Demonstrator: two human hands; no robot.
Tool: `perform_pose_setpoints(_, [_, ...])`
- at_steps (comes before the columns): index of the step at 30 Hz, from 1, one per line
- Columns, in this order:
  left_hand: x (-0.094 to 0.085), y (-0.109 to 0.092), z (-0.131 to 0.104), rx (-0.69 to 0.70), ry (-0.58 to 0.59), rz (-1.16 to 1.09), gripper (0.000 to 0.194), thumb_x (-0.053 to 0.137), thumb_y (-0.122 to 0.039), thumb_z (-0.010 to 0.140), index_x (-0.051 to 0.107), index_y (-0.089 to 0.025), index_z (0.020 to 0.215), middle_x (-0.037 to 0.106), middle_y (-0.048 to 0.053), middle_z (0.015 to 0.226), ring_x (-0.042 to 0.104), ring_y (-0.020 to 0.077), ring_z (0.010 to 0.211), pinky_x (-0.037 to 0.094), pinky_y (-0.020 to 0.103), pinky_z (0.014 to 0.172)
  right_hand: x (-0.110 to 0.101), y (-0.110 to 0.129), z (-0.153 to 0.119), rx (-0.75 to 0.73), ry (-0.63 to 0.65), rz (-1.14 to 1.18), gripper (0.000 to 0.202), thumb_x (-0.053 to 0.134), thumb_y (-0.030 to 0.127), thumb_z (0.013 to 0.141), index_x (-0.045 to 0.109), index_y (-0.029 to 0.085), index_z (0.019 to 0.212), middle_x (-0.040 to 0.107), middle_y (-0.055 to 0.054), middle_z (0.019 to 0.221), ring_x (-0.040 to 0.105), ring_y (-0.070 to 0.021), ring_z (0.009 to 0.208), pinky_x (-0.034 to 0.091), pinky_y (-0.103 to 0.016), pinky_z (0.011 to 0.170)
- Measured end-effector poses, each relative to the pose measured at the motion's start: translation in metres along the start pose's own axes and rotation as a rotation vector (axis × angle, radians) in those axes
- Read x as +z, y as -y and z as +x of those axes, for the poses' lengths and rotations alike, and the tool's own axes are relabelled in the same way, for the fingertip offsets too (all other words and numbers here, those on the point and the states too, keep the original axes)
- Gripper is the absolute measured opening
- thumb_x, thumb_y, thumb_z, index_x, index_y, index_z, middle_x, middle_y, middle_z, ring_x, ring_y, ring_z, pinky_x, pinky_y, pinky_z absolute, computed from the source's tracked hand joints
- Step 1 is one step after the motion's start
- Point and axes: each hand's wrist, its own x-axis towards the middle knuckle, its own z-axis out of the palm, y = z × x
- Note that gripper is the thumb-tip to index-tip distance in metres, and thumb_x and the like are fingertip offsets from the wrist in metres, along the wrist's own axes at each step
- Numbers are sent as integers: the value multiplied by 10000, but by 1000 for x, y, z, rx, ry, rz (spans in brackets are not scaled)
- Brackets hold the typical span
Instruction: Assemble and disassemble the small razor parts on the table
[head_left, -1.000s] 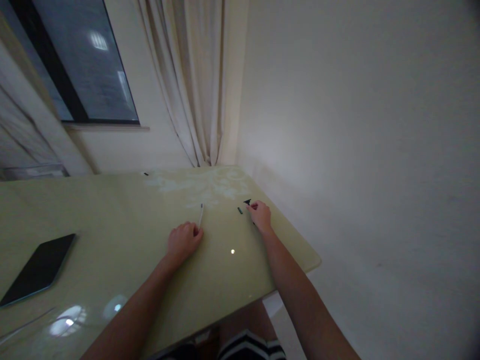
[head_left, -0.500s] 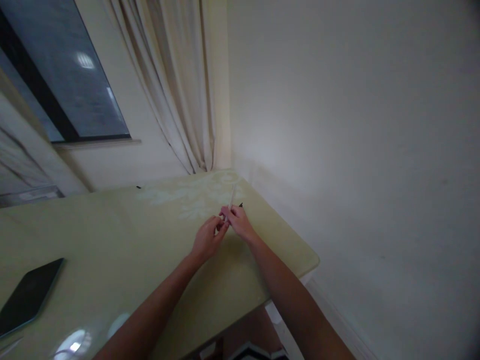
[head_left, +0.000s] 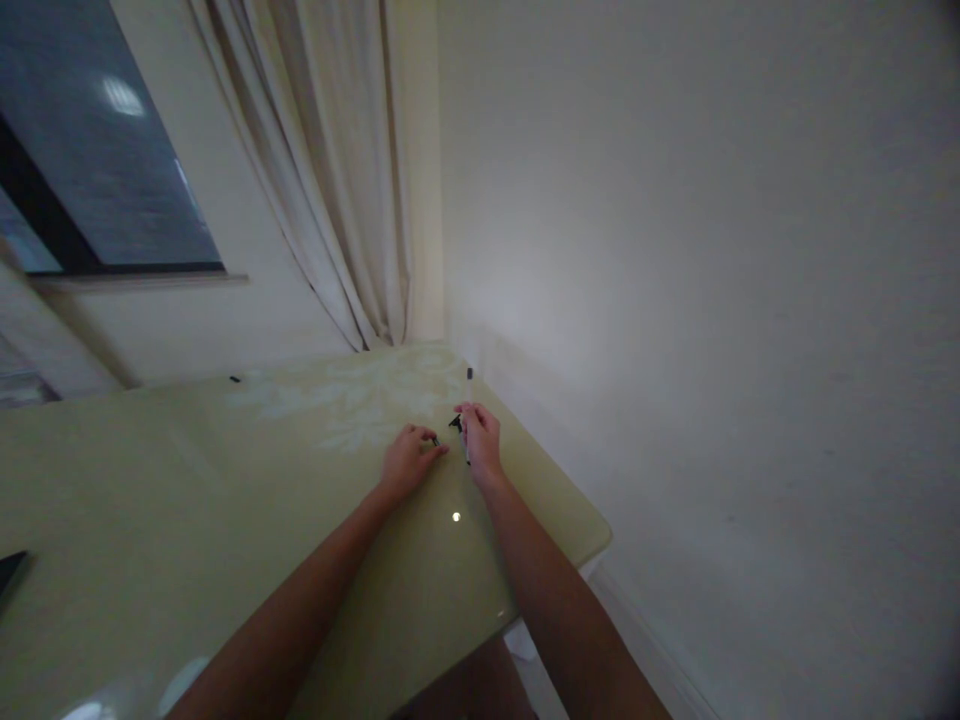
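Note:
My left hand point(head_left: 407, 460) is over the glossy table point(head_left: 247, 530), its fingertips pinched on a small dark piece point(head_left: 436, 441). Just to its right, my right hand point(head_left: 480, 435) is closed around a slim pale stick-like object whose dark tip point(head_left: 469, 373) points toward the corner. A small black part point(head_left: 455, 422) shows beside the right fingers, and a dark end pokes out below them. The hands are a short gap apart. The exact shape of the held things is too small to tell.
A small black item point(head_left: 235, 379) lies near the table's far edge. A dark flat device point(head_left: 12, 572) is at the left frame edge. The curtain point(head_left: 345, 180) and window are behind, and a bare wall point(head_left: 675, 300) runs along the right.
My hands, together before, have parted, each with something between its fingers. The right hand now stands more upright. The view has shifted, so the dark device is mostly out at the left.

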Motion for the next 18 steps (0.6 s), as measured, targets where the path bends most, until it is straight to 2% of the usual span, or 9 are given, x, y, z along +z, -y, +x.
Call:
perform_pose_setpoints(3, [-26,19,-24,78,9,-71,306,738,-422,839,740,-197,1046,681,73,1062,658,192,824,517,313,802,1,3,-2,-16,17,3,560,576,672,860,734,150,992,440,50,611,394,-128,533,306,-251,497])
perform_pose_setpoints(5, [-45,34,-47,127,-45,-134,301,720,-459,853,736,-207,1015,680,60,1006,635,190,781,517,317,764,4,3,-7,-52,136,-9,516,606,591,867,735,155,1110,489,37,655,434,-133,572,336,-249,527])
perform_pose_setpoints(8, [-70,52,-82,149,-208,-162,351,721,-530,852,727,-219,1015,676,49,959,587,186,732,504,316,712,14,4,-19,-109,320,-32,455,606,487,895,708,183,1219,536,31,691,458,-129,595,350,-236,551])
perform_pose_setpoints(10, [-81,57,-97,147,-350,-133,396,743,-558,835,721,-222,1043,672,47,953,555,182,715,493,312,698,26,6,-30,-104,406,-55,386,619,461,898,732,182,1140,536,32,675,453,-124,585,334,-234,546])
perform_pose_setpoints(13, [-87,56,-103,158,-520,-95,416,756,-560,832,707,-220,1066,659,50,954,532,180,714,489,313,713,50,15,-43,-25,569,-110,335,652,485,885,748,164,874,521,29,614,443,-119,559,322,-241,540])
perform_pose_setpoints(16, [-89,52,-99,207,-594,-89,384,740,-519,865,692,-212,1091,645,54,957,541,186,743,484,309,719,74,26,-51,80,689,-87,351,670,492,858,683,168,724,491,40,565,404,-106,517,295,-241,511])
perform_pose_setpoints(18, [-90,52,-98,227,-614,-81,368,742,-490,873,684,-206,1101,639,56,956,545,189,756,478,307,713,86,29,-53,127,696,-38,314,686,463,824,659,172,710,464,54,541,369,-99,496,267,-241,493])
